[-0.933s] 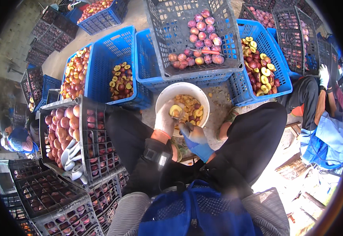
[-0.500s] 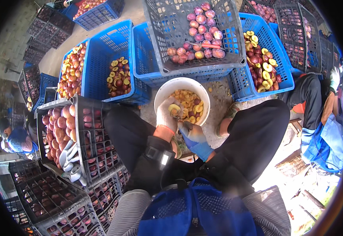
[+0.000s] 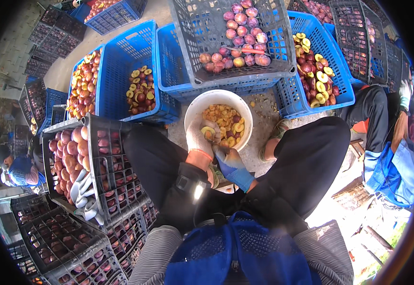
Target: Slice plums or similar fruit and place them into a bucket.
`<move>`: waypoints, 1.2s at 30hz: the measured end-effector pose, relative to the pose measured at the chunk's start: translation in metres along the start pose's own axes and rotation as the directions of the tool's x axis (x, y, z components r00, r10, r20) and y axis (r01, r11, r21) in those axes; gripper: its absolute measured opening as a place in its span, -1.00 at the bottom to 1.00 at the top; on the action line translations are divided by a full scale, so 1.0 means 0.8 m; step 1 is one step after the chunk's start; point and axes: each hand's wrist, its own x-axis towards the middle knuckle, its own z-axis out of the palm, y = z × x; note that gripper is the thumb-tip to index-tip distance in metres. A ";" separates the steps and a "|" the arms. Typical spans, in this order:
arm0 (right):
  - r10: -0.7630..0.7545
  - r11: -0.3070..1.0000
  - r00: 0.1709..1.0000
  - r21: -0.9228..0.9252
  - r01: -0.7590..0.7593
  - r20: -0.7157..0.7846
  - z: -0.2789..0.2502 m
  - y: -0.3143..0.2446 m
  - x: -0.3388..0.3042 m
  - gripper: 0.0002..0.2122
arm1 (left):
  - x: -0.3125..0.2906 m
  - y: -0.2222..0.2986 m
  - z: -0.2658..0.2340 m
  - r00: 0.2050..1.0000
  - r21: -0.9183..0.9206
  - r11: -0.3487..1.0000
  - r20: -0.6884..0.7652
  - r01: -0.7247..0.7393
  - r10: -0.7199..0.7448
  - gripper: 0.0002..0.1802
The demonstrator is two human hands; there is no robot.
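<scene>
My left hand (image 3: pixel 198 138), in a whitish glove, is closed around a plum half (image 3: pixel 208 131) whose yellow cut face points up. It is at the near rim of a white bucket (image 3: pixel 192 110). Inside the bucket lie many yellow-brown plum pieces (image 3: pixel 226 124). Right beside it my right hand (image 3: pixel 234 167), in a grey and blue glove, has its fingers curled, close to the left fingertips. Whatever the right hand grips is hidden by the fingers.
Ahead, a black crate (image 3: pixel 188 57) of whole plums, with a red-handled tool (image 3: pixel 250 51) on them, rests on a blue crate (image 3: pixel 169 78). Blue crates (image 3: pixel 105 90) (image 3: pixel 283 102) of halved plums flank it. Left, a plum crate (image 3: pixel 93 156) holds grey gloves (image 3: pixel 82 192). Another person (image 3: pixel 392 123) sits right.
The whole view has shifted slightly. Both hands stay together at the bucket's near rim, and the plum half is still in my left hand.
</scene>
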 end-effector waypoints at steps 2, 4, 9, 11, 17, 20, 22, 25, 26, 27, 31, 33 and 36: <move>-0.076 0.997 0.997 -0.012 0.076 0.013 -0.001 -0.003 -0.004 -0.70 | -0.001 -0.001 0.000 0.999 0.024 1.000 -0.041 0.003 -0.002 -0.58; -0.077 0.995 0.997 -0.064 0.076 -0.011 -0.002 -0.006 -0.008 -0.70 | -0.001 -0.002 0.000 0.997 0.003 0.998 0.048 0.067 -0.067 -0.60; 0.119 0.990 0.993 0.078 -0.118 -0.008 -0.003 -0.002 -0.007 -0.67 | -0.001 -0.008 0.001 0.998 0.052 0.998 -0.068 0.022 -0.019 -0.62; -0.041 0.997 0.999 0.060 0.040 0.014 -0.001 0.002 -0.008 -0.68 | -0.003 -0.013 0.002 0.993 0.054 0.998 -0.118 0.014 -0.008 -0.63; -0.127 0.991 0.990 -0.041 0.125 -0.055 -0.002 0.005 -0.008 -0.69 | -0.004 -0.017 0.002 0.997 -0.007 0.999 -0.069 -0.037 0.037 -0.65; -0.079 0.996 0.997 -0.035 0.078 -0.025 -0.003 0.002 -0.009 -0.69 | -0.004 -0.016 -0.002 0.999 -0.002 1.000 -0.040 -0.031 0.031 -0.63; -0.068 0.998 0.997 -0.008 0.068 -0.020 -0.003 0.002 -0.008 -0.69 | -0.004 -0.016 -0.004 1.000 0.017 1.000 0.021 -0.007 0.006 -0.62; 0.002 1.000 0.999 0.027 -0.003 0.032 -0.002 0.004 -0.007 -0.68 | -0.005 -0.015 -0.003 0.999 0.028 1.000 0.045 -0.015 0.013 -0.62; -0.048 0.998 0.998 0.038 0.047 0.031 -0.002 0.005 -0.006 -0.70 | -0.005 -0.013 -0.002 0.997 0.049 0.996 -0.006 -0.080 0.080 -0.62; -0.023 1.000 1.000 0.007 0.023 0.002 -0.001 0.006 -0.006 -0.71 | -0.006 -0.011 -0.001 0.999 0.039 0.998 0.001 -0.043 0.043 -0.63; -0.222 0.971 0.975 -0.094 0.218 -0.026 -0.001 0.008 -0.008 -0.71 | -0.008 -0.007 0.006 0.988 0.005 0.989 0.034 0.149 -0.149 -0.64; -0.255 0.951 0.956 -0.218 0.221 -0.142 -0.003 0.008 -0.009 -0.72 | -0.008 -0.008 0.009 0.999 -0.024 0.998 -0.005 0.053 -0.053 -0.64; -0.192 0.958 0.975 -0.237 0.161 -0.113 -0.003 0.008 -0.007 -0.70 | -0.009 -0.012 0.007 0.999 -0.066 0.997 -0.033 0.025 -0.027 -0.64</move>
